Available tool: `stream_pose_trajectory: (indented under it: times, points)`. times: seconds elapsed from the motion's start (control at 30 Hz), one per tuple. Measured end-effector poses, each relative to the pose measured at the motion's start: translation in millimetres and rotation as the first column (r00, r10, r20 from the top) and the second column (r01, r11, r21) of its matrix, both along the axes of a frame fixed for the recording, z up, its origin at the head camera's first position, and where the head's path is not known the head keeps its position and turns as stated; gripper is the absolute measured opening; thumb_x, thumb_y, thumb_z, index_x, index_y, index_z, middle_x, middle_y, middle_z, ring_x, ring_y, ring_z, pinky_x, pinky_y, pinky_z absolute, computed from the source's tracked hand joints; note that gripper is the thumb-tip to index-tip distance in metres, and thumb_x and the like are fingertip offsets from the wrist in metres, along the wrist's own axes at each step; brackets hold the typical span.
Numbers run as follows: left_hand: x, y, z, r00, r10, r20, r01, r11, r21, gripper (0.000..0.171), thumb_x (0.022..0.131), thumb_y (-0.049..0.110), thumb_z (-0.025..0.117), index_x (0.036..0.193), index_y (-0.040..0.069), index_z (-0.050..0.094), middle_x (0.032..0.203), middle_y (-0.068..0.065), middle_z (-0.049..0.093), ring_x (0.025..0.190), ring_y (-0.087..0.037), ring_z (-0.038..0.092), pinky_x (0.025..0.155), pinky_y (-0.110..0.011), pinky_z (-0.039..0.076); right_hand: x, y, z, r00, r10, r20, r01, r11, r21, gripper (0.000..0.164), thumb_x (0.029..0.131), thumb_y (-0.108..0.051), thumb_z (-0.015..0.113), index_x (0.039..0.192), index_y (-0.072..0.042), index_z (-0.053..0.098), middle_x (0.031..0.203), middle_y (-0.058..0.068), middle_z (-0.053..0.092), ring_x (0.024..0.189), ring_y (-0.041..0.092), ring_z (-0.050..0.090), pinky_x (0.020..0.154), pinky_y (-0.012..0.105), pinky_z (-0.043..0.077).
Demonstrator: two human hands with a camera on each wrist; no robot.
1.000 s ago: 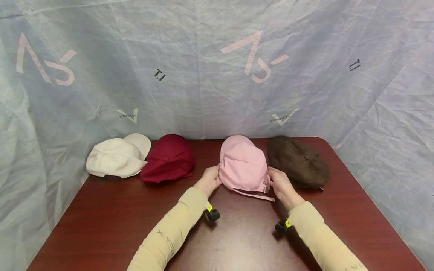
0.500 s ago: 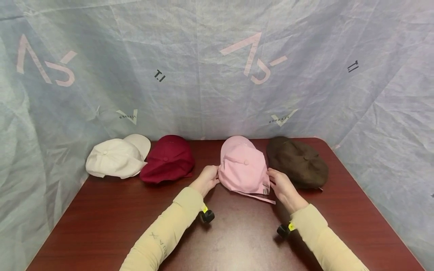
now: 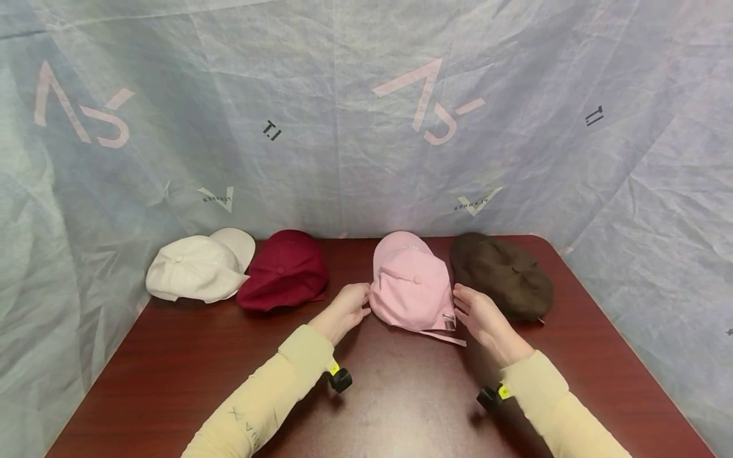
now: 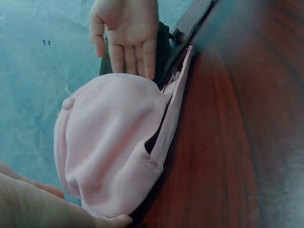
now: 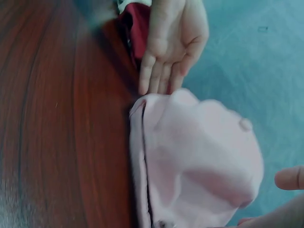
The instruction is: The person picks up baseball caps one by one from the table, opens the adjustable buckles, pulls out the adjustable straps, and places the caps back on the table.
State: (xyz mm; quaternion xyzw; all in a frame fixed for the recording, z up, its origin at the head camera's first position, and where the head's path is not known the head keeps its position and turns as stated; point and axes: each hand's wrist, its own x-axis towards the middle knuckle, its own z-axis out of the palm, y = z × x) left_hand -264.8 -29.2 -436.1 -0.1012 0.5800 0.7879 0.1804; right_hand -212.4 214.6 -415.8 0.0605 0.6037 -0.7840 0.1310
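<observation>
A pink baseball cap (image 3: 411,289) lies on the table, its brim toward the back and its strap and metal buckle toward the front right. My left hand (image 3: 343,310) is at the cap's left side, fingers extended close to the fabric. On the other side is my right hand (image 3: 485,320), fingers also extended and palm facing the cap. Both wrist views show flat, straight fingers by the pink crown (image 4: 109,142), with neither hand gripping it. Whether the fingertips still touch the fabric is hard to tell.
A dark brown cap (image 3: 506,275) lies just right of the pink one. To the left are a maroon cap (image 3: 283,272) and a white cap (image 3: 191,267), side by side. A grey printed cloth (image 3: 338,127) hangs behind the reddish wooden table (image 3: 395,394).
Both hands have loosened and drawn slightly outward and back from the pink cap, their fingers straightening. The pink cap's strap end has shifted slightly; the other caps stay put.
</observation>
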Motion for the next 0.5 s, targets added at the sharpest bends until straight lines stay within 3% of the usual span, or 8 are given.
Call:
stream_pose_trajectory:
  times: [0.03, 0.17, 0.33, 0.5]
  points:
    - [2.8, -2, 1.3, 1.000, -0.015, -0.001, 0.015, 1.000, 0.004, 0.045, 0.090, -0.006, 0.034, 0.134, -0.014, 0.034, 0.149, -0.024, 0.026, 0.141, -0.035, 0.018, 0.114, -0.057, 0.011, 1.9, 0, 3.3, 1.000, 0.004, -0.002, -0.004, 1.000, -0.008, 0.054, 0.101, -0.007, 0.022, 0.147, 0.007, -0.003, 0.156, 0.022, -0.006, 0.144, 0.033, -0.002, 0.118, 0.044, 0.003]
    - [16.3, -14, 10.0, 0.998, -0.067, -0.010, 0.067, 0.998, 0.018, 0.049, 0.095, -0.004, 0.030, 0.142, -0.012, 0.023, 0.152, -0.027, 0.016, 0.143, -0.039, 0.010, 0.114, -0.056, 0.011, 9.6, -3, 17.6, 0.999, 0.011, -0.039, -0.012, 1.000, -0.019, 0.055, 0.101, -0.006, 0.023, 0.148, 0.005, -0.003, 0.157, 0.018, -0.005, 0.144, 0.031, -0.001, 0.118, 0.043, 0.005]
    - [35.3, -35, 21.5, 0.993, -0.096, -0.067, 0.098, 0.995, 0.029, 0.047, 0.098, -0.001, 0.028, 0.144, -0.009, 0.023, 0.150, -0.030, 0.020, 0.141, -0.041, 0.017, 0.114, -0.055, 0.015, 21.4, -8, 36.6, 0.996, 0.008, -0.093, -0.011, 0.999, -0.031, 0.057, 0.099, -0.004, 0.027, 0.149, 0.003, 0.002, 0.158, 0.014, 0.001, 0.144, 0.029, 0.003, 0.118, 0.041, 0.007]
    - [51.7, -63, 25.0, 0.988, -0.081, -0.132, 0.082, 0.997, 0.007, 0.045, 0.099, 0.001, 0.031, 0.143, -0.006, 0.028, 0.147, -0.029, 0.029, 0.138, -0.040, 0.027, 0.113, -0.054, 0.021, 30.2, -18, 50.0, 0.991, 0.038, -0.127, -0.049, 0.995, -0.087, 0.057, 0.097, -0.002, 0.030, 0.150, 0.000, 0.009, 0.156, 0.014, 0.009, 0.142, 0.028, 0.015, 0.117, 0.036, 0.015]
